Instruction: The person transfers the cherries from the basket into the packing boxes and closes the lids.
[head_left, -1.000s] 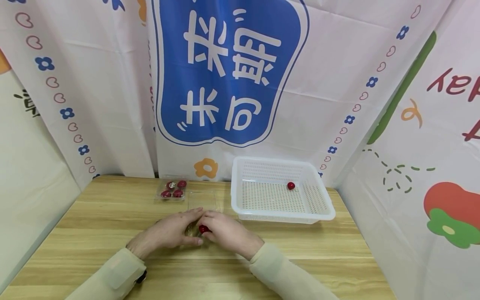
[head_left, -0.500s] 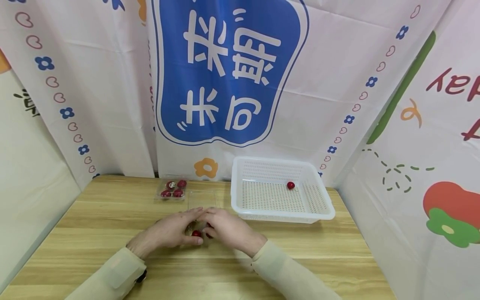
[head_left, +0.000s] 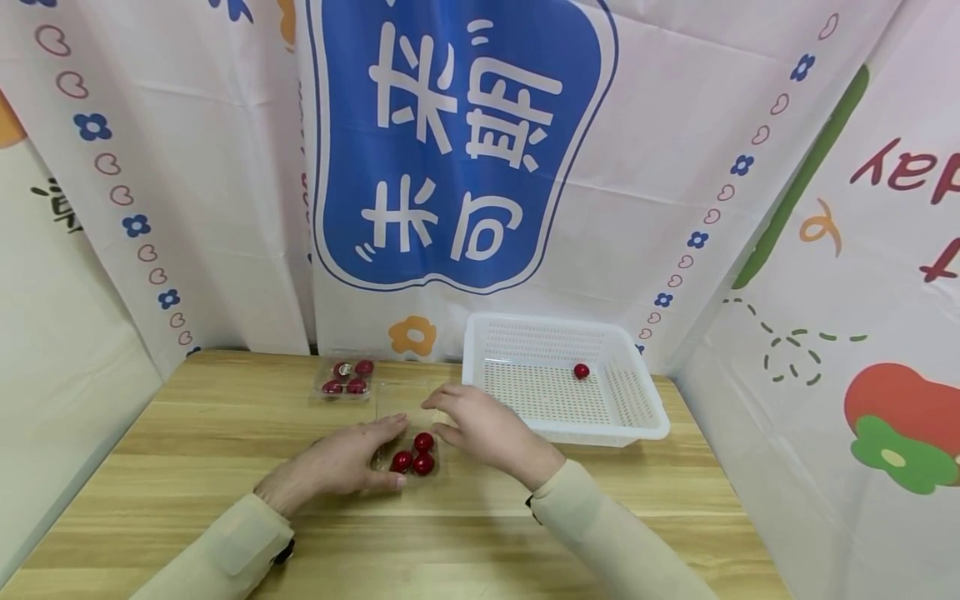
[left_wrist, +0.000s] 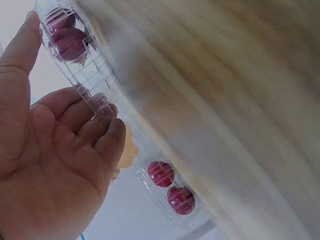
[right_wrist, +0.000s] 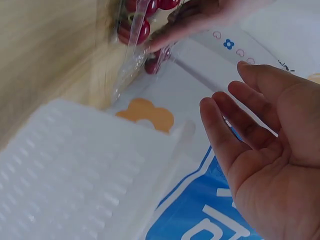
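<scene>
A clear plastic clamshell box [head_left: 387, 467] lies on the table with its lid folded back. Three dark red round fruits [head_left: 423, 463] sit in its tray. My left hand [head_left: 341, 457] grips the box by its left side, thumb at the near end and curled fingers at the far end, as the left wrist view [left_wrist: 50, 150] shows from below. Just to the right of the box, my right hand [head_left: 487, 433] is lifted with nothing in it; in the right wrist view its fingers [right_wrist: 220, 135] are loosely bent.
A white perforated basket [head_left: 645, 425] stands at the back right with one red fruit [head_left: 581, 372] inside. Behind the left hand is another clear box [head_left: 318, 392], closed, with several red fruits. A printed cloth [head_left: 240, 250] hangs behind the wooden table [head_left: 187, 433].
My right hand has let go of a red fruit in the box and moved right and away, so three fruits now show there. The left hand has stayed in place.
</scene>
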